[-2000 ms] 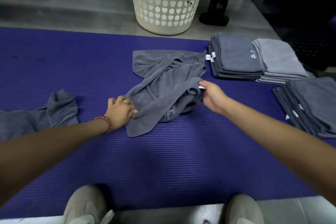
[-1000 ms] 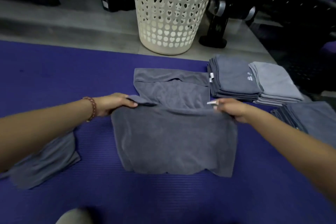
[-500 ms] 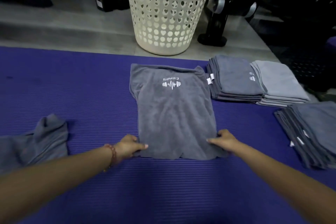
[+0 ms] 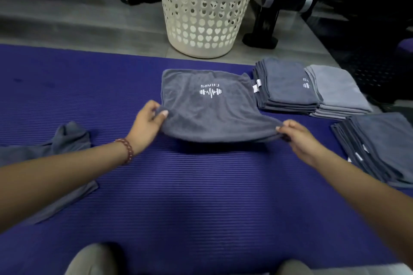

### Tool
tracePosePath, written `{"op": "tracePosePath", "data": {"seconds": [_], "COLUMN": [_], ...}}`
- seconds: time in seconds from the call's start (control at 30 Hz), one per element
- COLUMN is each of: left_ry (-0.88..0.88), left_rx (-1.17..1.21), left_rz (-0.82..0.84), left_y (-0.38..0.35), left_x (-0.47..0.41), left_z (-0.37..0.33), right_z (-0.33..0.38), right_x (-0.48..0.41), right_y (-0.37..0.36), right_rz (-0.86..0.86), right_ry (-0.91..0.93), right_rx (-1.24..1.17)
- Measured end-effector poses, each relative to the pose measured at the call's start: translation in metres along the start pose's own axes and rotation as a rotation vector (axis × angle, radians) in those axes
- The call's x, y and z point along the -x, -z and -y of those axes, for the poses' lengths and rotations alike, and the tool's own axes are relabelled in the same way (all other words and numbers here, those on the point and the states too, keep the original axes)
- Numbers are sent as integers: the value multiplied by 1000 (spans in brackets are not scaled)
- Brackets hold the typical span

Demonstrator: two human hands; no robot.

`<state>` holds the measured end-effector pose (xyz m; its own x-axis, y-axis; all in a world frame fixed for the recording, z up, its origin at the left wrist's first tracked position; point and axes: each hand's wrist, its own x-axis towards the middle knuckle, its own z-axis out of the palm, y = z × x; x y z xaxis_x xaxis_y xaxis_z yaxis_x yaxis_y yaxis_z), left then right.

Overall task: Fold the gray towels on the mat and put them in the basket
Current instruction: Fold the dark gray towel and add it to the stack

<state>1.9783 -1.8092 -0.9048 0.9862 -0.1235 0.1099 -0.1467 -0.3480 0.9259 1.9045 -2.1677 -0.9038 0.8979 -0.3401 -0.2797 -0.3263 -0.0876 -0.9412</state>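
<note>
A dark gray towel (image 4: 210, 109) with a white logo lies in the middle of the blue mat (image 4: 178, 196). Its near edge is lifted off the mat. My left hand (image 4: 147, 126) pinches the near left corner and my right hand (image 4: 297, 138) pinches the near right corner. The far part with the logo stays flat on the mat. A cream basket (image 4: 205, 11) with heart-shaped holes stands on the floor just beyond the mat.
Two stacks of folded towels, dark (image 4: 286, 87) and lighter gray (image 4: 337, 91), lie right of the towel. A third stack (image 4: 380, 147) sits at the right edge. A loose gray towel (image 4: 55, 152) lies on the left. Dark equipment (image 4: 268, 18) stands behind the basket.
The crumpled towel was spread flat and pulled toward me. Now both hands have lifted its near edge and carried it away from me, toward the far end.
</note>
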Motion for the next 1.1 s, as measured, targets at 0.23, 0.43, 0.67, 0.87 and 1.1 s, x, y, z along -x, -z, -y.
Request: {"op": "tracePosePath", "data": {"seconds": [0.23,0.43,0.67,0.87,1.1], "left_ry": [-3,40,-13,285,525], "left_rx": [-163,-682,-803,-460,-571], "left_rz": [145,714,840,1142,1211], "left_y": [46,60,58,54,56], "left_x": [19,45,44,57,29], "left_z": [17,56,54,36,42], "right_z": [16,-32,-7,-3,-6], "right_x": [13,21,21,30,15], "right_y": [15,15,-5,-16,-19], "right_rz": [248,691,680,901,1059], "right_ry": [-17,-112,-188,-470,-686], "right_rx": [212,1125,1293,1579,1369]}}
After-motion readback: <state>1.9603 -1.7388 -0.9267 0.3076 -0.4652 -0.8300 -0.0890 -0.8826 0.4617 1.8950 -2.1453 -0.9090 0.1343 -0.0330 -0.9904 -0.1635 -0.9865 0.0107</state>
